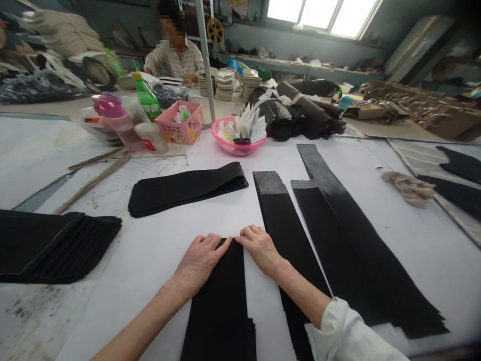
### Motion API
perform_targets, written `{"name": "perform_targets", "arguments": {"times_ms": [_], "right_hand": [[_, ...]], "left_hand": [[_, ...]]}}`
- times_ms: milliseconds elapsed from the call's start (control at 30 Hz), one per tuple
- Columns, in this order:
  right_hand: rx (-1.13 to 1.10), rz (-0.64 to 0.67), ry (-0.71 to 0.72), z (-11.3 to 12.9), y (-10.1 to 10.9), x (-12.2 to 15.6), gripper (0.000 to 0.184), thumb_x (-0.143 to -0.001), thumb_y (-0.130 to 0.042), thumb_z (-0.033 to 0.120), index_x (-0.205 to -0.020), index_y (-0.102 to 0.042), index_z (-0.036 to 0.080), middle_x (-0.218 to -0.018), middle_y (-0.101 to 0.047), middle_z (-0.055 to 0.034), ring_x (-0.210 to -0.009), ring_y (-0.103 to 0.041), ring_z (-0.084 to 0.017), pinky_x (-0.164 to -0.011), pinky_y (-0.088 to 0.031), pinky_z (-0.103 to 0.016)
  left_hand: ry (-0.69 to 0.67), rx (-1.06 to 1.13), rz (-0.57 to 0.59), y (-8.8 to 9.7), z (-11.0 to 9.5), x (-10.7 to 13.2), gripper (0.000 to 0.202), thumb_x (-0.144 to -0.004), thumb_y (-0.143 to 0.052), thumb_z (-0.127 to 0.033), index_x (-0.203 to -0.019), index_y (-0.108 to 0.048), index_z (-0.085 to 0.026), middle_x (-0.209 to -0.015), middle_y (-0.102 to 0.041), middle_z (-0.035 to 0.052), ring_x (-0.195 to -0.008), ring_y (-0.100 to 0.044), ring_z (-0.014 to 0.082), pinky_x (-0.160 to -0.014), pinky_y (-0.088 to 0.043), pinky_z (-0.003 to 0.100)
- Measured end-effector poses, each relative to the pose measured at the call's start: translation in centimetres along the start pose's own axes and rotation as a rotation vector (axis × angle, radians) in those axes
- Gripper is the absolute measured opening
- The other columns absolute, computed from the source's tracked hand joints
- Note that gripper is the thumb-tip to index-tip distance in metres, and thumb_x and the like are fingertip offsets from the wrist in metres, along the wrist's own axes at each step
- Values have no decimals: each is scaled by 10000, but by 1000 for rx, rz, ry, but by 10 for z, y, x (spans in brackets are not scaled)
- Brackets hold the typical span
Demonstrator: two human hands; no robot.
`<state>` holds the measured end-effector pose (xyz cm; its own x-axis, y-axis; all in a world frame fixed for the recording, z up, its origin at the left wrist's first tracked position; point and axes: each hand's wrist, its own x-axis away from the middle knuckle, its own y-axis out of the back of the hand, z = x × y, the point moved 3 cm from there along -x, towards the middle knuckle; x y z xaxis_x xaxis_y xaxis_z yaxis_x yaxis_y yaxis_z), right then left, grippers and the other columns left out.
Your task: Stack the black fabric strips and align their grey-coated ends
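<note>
A long black strip (221, 301), which looks like fabric or leather, runs from its far edge toward me in the middle of the white table. My left hand (201, 258) pinches the far left corner of this strip, thumb along the edge. At the far right corner my right hand (261, 248) grips the same edge, its fingertips close to the left thumb. Just right of that hand lies a stack of black strips (289, 235) with grey far ends. Beyond the hands is a folded black strip bundle (184, 190). The undersides of the fingers are hidden.
More black strips (353, 240) lie at right, and a black stack (48, 245) at left. A pink basket (238, 145) with papers, a pink box (182, 123) and a green bottle (146, 98) stand farther back. A crumpled cloth (409, 188) lies right. Another person (176, 55) sits beyond.
</note>
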<state>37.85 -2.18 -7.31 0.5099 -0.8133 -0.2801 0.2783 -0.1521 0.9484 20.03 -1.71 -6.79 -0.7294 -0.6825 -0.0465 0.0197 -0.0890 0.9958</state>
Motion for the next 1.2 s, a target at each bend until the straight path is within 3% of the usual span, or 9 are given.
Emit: {"name": "perform_targets", "arguments": {"times_ms": [167,333,500,700,867,1067,1200], "right_hand": [[30,-1,-17,5,-2,1,164,-968,-479,167,-992,-640,186,-918,-582,-56,-875,-500,-190,-750,-413,-325],[15,20,-10,5,-2,3,149,-959,-503,172,-1039,-628,176,-940,-583,-66,-898,-506,-193,-766,-432,-321],[-23,-5,-52,1,-2,6,151,-957,-518,200,-1057,-632,193,-959,-595,-52,-924,-511,-188,-794,-437,-317],[-32,-19,-104,-3,-3,8,92,-933,-567,213,-955,-656,204,-918,-600,-38,-907,-518,-178,-794,-451,-306],[-105,-20,-108,-8,-3,12,149,-932,-567,205,-1048,-657,233,-957,-612,-35,-937,-522,-176,-826,-463,-309],[-235,-38,-233,-16,-4,11,131,-896,-621,237,-1010,-684,249,-968,-618,-22,-916,-533,-170,-805,-495,-290],[-181,-18,-201,-12,-1,13,205,-921,-578,211,-1109,-643,259,-1036,-600,-30,-978,-523,-176,-850,-492,-297]], "left_hand": [[0,10,12,0,-2,-2,470,-898,-466,-104,-1349,-424,-229,-1021,-566,54,-949,-524,208,-831,-411,351],[-29,39,5,1,-4,-7,418,-908,-452,-99,-1314,-449,-198,-1165,-557,80,-1056,-509,202,-900,-397,350],[-25,47,23,1,-5,-9,473,-894,-470,-88,-1350,-419,-202,-1081,-573,59,-994,-525,200,-883,-405,344],[-21,19,-11,2,-9,-11,474,-888,-451,-79,-1340,-445,-220,-1009,-566,54,-950,-526,209,-842,-416,358],[-17,21,10,1,-10,-13,466,-890,-465,-92,-1334,-451,-231,-1011,-554,51,-945,-512,213,-828,-414,359],[-10,18,35,3,-11,-14,470,-897,-458,-95,-1342,-442,-243,-1008,-543,56,-942,-502,216,-827,-412,359],[-5,15,46,3,-12,-13,475,-902,-450,-98,-1355,-427,-243,-1017,-534,58,-953,-496,220,-836,-414,364]]}}
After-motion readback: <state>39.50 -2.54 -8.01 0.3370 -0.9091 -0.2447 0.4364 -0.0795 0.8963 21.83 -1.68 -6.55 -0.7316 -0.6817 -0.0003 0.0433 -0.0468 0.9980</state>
